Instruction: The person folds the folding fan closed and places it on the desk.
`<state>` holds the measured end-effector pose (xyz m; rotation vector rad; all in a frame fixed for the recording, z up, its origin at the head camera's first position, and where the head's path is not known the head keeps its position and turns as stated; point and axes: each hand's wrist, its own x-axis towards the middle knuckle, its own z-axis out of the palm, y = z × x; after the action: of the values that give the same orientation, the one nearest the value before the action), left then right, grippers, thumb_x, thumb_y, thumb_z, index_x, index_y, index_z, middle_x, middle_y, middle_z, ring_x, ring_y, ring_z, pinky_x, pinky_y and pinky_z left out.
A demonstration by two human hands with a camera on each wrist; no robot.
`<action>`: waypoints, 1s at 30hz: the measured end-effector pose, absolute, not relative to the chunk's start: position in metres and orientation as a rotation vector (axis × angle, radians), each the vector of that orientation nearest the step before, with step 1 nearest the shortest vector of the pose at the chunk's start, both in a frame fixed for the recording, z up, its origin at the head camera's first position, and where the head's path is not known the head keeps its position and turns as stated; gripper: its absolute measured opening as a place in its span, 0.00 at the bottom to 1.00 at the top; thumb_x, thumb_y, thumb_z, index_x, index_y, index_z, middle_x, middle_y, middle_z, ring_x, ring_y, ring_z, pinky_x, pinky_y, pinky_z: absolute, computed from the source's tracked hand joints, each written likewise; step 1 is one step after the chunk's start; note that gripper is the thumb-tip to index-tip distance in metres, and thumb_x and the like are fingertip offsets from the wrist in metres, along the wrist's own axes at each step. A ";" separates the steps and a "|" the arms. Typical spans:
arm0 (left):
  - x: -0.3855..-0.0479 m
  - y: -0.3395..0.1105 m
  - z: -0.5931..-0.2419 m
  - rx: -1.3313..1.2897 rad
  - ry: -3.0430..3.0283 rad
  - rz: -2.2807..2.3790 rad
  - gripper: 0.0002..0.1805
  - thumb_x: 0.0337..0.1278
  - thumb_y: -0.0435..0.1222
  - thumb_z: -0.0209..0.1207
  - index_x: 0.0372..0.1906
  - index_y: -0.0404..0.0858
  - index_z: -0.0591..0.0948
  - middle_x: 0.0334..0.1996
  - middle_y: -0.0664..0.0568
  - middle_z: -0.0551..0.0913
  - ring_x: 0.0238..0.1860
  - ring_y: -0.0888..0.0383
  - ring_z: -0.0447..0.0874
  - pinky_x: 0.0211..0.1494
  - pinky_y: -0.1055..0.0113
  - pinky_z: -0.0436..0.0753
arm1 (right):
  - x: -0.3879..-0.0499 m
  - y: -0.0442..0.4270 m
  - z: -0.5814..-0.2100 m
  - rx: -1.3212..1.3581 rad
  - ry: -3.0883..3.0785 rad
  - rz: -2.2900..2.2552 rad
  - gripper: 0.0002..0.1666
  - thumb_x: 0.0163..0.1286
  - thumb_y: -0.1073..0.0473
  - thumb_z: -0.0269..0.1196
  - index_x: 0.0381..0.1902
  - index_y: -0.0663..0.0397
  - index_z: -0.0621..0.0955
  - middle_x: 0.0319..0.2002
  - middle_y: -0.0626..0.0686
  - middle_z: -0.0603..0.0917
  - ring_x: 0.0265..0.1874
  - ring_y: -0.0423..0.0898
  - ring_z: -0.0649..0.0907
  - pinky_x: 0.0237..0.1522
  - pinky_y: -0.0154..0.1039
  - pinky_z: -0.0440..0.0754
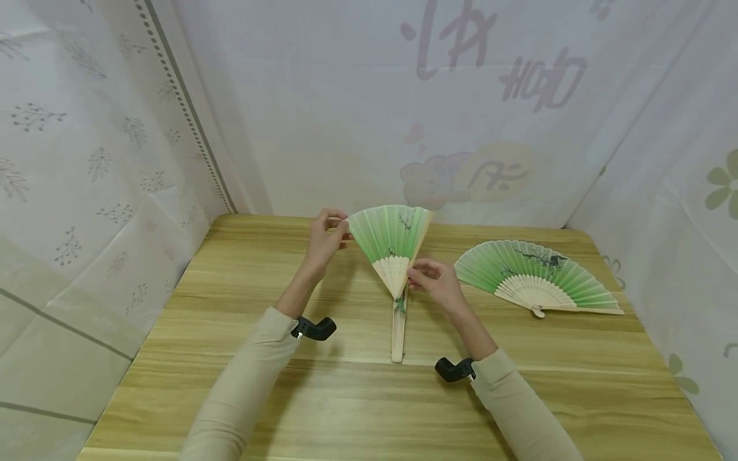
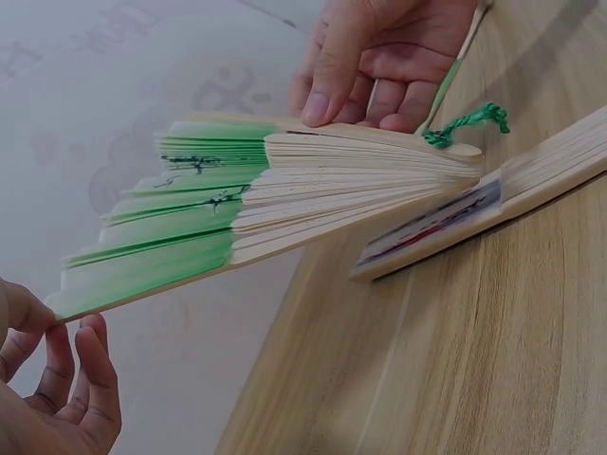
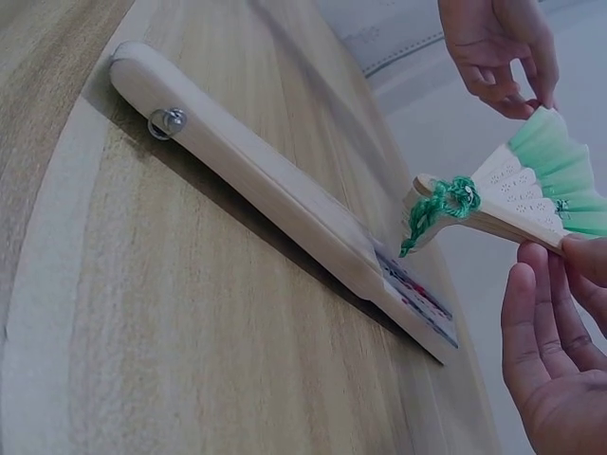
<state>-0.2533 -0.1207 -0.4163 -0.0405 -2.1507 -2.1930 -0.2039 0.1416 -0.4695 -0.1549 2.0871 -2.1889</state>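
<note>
A green folding fan (image 1: 391,234) with pale slats is partly spread above the table. My left hand (image 1: 327,238) pinches the tip of its left outer edge between thumb and fingers. Lower on the opposite side, my right hand (image 1: 434,280) grips the fan's outer slat. From the pivot end hangs a green cord (image 3: 446,204). Beneath the held fan lies a folded fan (image 1: 398,333), its pale ribs closed together; a metal ring (image 3: 168,122) shows at one end and a dark printed patch at the other in the right wrist view.
Fully spread, another green fan (image 1: 533,272) lies on the right of the wooden table (image 1: 346,410). Printed cloth (image 1: 323,115) hangs behind the table and along both sides. Each wrist carries a black camera mount (image 1: 314,329).
</note>
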 end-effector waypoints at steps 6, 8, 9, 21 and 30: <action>-0.254 -0.119 -0.416 -0.049 -2.173 -2.179 0.12 0.75 0.30 0.53 0.57 0.30 0.72 0.46 0.40 0.76 0.38 0.49 0.85 0.40 0.64 0.84 | -0.203 0.141 -0.469 -0.145 2.071 -2.193 0.12 0.71 0.72 0.65 0.49 0.75 0.81 0.36 0.61 0.85 0.33 0.47 0.86 0.49 0.58 0.82; -0.254 -0.118 -0.415 -0.049 -2.172 -2.179 0.13 0.75 0.30 0.53 0.57 0.30 0.72 0.46 0.40 0.76 0.37 0.51 0.85 0.39 0.64 0.84 | -0.203 0.141 -0.469 -0.152 2.077 -2.188 0.12 0.71 0.72 0.65 0.50 0.75 0.80 0.36 0.62 0.85 0.33 0.47 0.86 0.49 0.58 0.82; -0.255 -0.118 -0.416 -0.046 -2.173 -2.180 0.13 0.74 0.30 0.53 0.58 0.30 0.72 0.46 0.40 0.76 0.36 0.52 0.84 0.39 0.64 0.84 | -0.203 0.141 -0.468 -0.159 2.080 -2.184 0.12 0.71 0.72 0.65 0.50 0.76 0.80 0.36 0.62 0.85 0.33 0.47 0.86 0.49 0.58 0.82; -0.255 -0.109 -0.416 -0.028 -2.155 -2.169 0.09 0.72 0.28 0.53 0.53 0.34 0.75 0.42 0.42 0.77 0.45 0.29 0.81 0.34 0.66 0.83 | -0.202 0.140 -0.469 -0.189 2.097 -2.138 0.13 0.71 0.70 0.66 0.50 0.74 0.81 0.36 0.62 0.85 0.34 0.48 0.85 0.45 0.51 0.85; -0.257 -0.107 -0.417 -0.050 -2.192 -2.152 0.10 0.73 0.30 0.53 0.54 0.32 0.74 0.43 0.42 0.77 0.36 0.47 0.83 0.36 0.65 0.83 | -0.199 0.139 -0.467 -0.166 2.096 -2.122 0.13 0.71 0.70 0.66 0.50 0.73 0.82 0.38 0.63 0.85 0.35 0.49 0.85 0.47 0.54 0.84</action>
<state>-0.2569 -0.1072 -0.4167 -0.0497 -2.1920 -2.1522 -0.1986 0.1389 -0.4672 -0.1659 2.0961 -2.1218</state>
